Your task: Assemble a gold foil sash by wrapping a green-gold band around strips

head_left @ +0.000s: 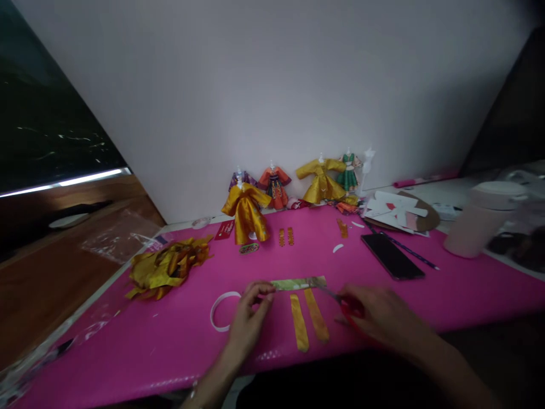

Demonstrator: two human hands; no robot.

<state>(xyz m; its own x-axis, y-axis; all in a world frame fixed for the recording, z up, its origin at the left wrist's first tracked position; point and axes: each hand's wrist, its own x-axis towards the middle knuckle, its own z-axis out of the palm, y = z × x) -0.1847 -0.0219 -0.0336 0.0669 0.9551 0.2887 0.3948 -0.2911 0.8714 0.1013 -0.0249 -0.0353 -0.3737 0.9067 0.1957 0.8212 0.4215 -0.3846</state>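
Head view: green strip [292, 284] between hands [251, 309] [377, 312]

I can read no lettering here; the marks on the red card [225, 230] are too small.

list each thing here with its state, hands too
left hand: fingers at green strip's end, grip unclear
right hand: closed on scissors
scissors: held, blades at green strip, opening unclear
green strip: flat
yellow strips: flat, side by side
phone: flat, screen dark
pencil: lying down
bottle: upright, lid on
fabric heap: crumpled
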